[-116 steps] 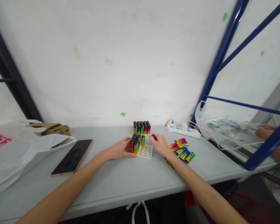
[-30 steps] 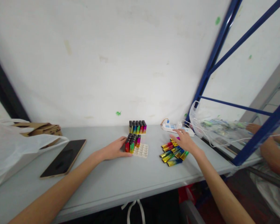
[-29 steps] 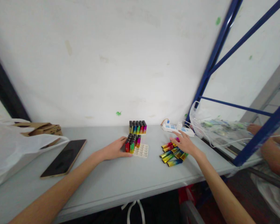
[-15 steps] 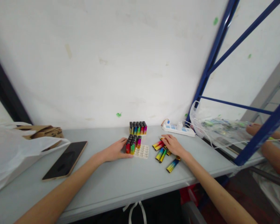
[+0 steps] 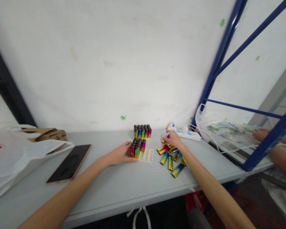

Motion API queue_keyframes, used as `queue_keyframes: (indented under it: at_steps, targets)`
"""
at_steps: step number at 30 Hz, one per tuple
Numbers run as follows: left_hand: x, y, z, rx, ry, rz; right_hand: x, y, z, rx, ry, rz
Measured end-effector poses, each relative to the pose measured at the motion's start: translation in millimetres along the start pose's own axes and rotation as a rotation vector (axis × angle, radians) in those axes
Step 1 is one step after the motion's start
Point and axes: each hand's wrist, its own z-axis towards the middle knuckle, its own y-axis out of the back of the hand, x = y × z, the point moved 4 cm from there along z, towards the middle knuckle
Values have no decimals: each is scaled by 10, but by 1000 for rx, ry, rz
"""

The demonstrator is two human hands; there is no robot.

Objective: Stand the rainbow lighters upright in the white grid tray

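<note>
The filled corner of the white tray (image 5: 149,156) is being taken up by black-topped cylinders (image 5: 137,151), standing upright and close together. Its left side is being bordered by the left hand (image 5: 121,155), whose thumb and fingers are being spread wide apart, the thumb being placed along the near edge and the fingers along the far side. The tray is appearing thin and light, so it is probably being shifted easily when pushed; its outer edges are seeming the best hold.

Just behind, another upright block (image 5: 142,132) is being supported by the surface (image 5: 114,181).

To the right, a magenta-and-yellow cylinder (image 5: 168,136) is being pinched by the right hand (image 5: 173,139), its thumb and fingertips being closed on it above the surface. Beside and below that hand, loose cylinders (image 5: 177,170) are being left lying on their sides, some overlapping. By their look they are being judged stiff, light and rather slippery, likely to roll or slide; each is seeming best gripped across the middle of its body.
</note>
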Motion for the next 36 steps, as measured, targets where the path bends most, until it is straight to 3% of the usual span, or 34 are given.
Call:
queue_keyframes:
  at_steps: [4, 8, 11, 15, 20, 28, 36]
  targets:
    - [8, 2, -2, -5, -2, -6, 143, 65, 113, -95, 106, 384]
    - [13, 2, -11, -15, 17, -13, 433, 134, 108, -58, 83, 904]
    - [16, 1, -17, -22, 24, -11, 746, 170, -21, -3, 106, 1094]
    - [15, -1, -19, -25, 2, -2, 1099, 169, -278, 85, 222, 1109]
    - [9, -1, -18, -30, -5, -29, 1244, 70, -481, 229, 159, 1166]
    - [15, -5, -14, -43, -24, -44, 1270, 25, -547, -41, 171, 657]
    - [53, -22, -11, -28, -9, -40, 1293, 3, -626, -24, 164, 606]
